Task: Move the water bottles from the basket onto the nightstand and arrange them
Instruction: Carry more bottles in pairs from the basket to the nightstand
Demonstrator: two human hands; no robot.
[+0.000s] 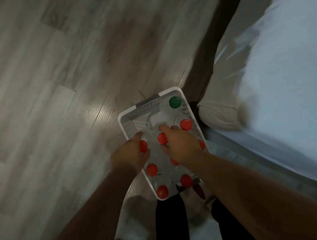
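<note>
A white perforated basket (124,124) stands on the floor beside the bed, seen from above. Several clear water bottles stand upright in it, most with red caps, such as the one at the near left corner (162,191), and one with a green cap (175,102) at the far right corner. My left hand (130,156) curls around the neck of a red-capped bottle (143,146) at the basket's left side. My right hand (179,143) wraps around the red-capped bottle (162,138) in the middle. The nightstand is not in view.
A bed with a white sheet (287,62) and dark frame (220,31) fills the right side. Pale wood-look floor (48,84) spreads to the left. My dark trouser legs (170,229) stand just behind the basket.
</note>
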